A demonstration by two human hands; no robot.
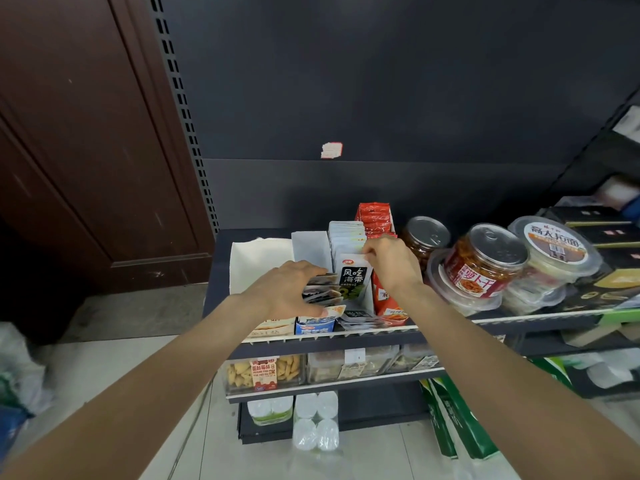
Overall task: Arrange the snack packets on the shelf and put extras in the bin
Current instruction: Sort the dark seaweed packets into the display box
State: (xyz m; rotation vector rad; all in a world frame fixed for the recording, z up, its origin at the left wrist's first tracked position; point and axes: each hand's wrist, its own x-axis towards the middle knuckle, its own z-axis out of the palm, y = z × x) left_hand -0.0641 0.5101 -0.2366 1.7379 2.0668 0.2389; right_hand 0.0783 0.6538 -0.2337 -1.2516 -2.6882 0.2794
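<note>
A: What was nearest the camera?

B: Two bare forearms reaching toward the shelf. The left hand lay over a fanned stack of dark packets at the shelf's front, its fingers curled around the top of the stack and the thumb under it.

A: And the other hand?

B: The right hand sat just right of the stack and a little further back. Its fingers were bent, pinching the top corner of one upright black-and-white packet that stood in a white cardboard box on the shelf.

A: Anything behind that packet?

B: A row of pale packets stood in the same box, and behind those a row of red packets.

A: What was to the right of the box?

B: Clear jars with metal lids and a round tub, all on the same shelf. A flat white carton lay left of the box.
</note>
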